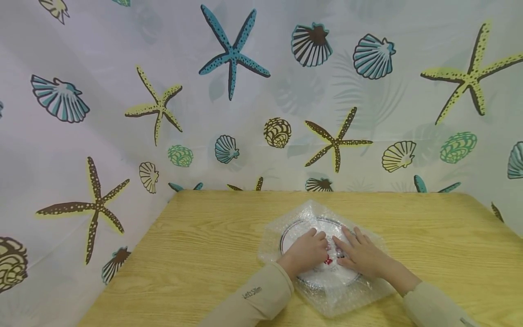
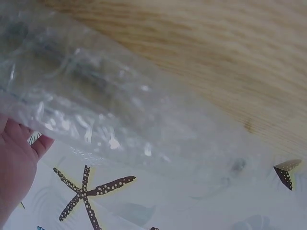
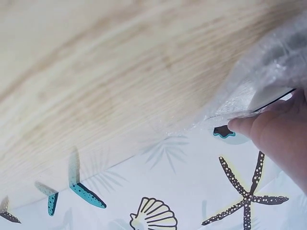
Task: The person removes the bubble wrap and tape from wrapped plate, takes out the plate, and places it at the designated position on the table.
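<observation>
Where bubble wrap covers a plate, hands rest.

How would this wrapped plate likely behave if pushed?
The plate probably stays stiff, given its smooth round outline. Lying flat on the table, it seems unlikely to roll. The bubble wrap corners spreading past it would likely flop.

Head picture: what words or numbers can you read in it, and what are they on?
"LetsSlim": on the left sleeve, in small dark letters; I can't tell if there is a gap or mark between the words.
Right sleeve: a dark mark at the bottom edge, too small and cut off to read.
Plate: red marks, too blurred to tell if they are writing.
No numbers that I can read.
</observation>
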{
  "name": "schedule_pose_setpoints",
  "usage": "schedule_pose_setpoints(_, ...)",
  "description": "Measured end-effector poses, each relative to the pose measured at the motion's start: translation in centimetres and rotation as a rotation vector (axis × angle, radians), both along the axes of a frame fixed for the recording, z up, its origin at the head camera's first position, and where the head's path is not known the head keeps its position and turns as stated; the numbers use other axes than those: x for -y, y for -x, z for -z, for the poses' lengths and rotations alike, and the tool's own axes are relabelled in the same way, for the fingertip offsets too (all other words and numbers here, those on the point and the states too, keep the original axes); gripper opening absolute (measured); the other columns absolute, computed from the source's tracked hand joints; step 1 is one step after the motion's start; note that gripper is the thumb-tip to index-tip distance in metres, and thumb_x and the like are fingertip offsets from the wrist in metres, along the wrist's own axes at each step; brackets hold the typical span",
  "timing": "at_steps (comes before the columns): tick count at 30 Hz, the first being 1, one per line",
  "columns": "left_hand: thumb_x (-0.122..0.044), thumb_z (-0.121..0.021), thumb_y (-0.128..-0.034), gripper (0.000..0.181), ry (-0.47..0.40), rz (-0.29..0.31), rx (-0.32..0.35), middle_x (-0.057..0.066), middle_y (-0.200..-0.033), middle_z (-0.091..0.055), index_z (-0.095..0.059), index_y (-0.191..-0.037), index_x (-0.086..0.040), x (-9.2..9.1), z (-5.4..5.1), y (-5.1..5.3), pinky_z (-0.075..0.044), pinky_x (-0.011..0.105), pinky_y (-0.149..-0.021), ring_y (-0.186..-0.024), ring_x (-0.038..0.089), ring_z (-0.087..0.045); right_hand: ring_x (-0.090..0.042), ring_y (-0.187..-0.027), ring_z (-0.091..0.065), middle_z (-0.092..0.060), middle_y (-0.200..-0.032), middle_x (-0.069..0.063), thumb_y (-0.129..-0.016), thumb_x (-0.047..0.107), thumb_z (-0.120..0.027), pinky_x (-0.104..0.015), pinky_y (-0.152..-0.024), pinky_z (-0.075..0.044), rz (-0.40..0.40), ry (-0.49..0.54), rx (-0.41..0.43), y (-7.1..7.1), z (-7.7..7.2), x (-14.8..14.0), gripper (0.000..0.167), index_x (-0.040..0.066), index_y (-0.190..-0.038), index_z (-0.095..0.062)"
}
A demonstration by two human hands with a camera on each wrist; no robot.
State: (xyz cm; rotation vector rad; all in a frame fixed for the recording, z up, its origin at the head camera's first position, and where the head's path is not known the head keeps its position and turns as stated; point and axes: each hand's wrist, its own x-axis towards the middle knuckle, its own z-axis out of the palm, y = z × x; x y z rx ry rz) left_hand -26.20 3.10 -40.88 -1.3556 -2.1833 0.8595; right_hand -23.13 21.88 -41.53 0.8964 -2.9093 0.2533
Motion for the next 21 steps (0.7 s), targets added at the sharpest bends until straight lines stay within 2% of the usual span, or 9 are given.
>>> schedule_pose_setpoints(11, -0.031, -0.047, -0.0884, 0.020, -0.011, -0.035, -0.021, -0.015, -0.094, -0.059, -0.067, -0.089, -0.035, -0.3, 0.2, -0.2, -0.035, 0.022, -0.075, -0.089, 0.007, -0.045, -0.058, -0.118, -0.018, -0.026, -0.133, -0.036, -0.090, 0.032, -0.050, -0.065, -0.088, -0.025, 0.004, -0.006, -0.004, 0.1, 0.3, -0.1, 0.052, -0.003, -0.129, -0.043)
schedule_pose_setpoints(21, -0.028, -0.045, -0.0902, 0.022, -0.036, -0.072, -0.052, -0.012, -0.095, -0.058, -0.066, -0.097, -0.030, -0.5, 1.2, -0.3, -0.037, 0.023, -0.075, -0.085, 0.008, -0.044, -0.059, -0.118, -0.017, -0.024, -0.133, -0.036, -0.090, 0.032, -0.049, -0.066, -0.088, -0.024, 0.001, 0.001, 0.005, 0.1, 0.3, -0.1, 0.052, -0.003, -0.129, -0.043)
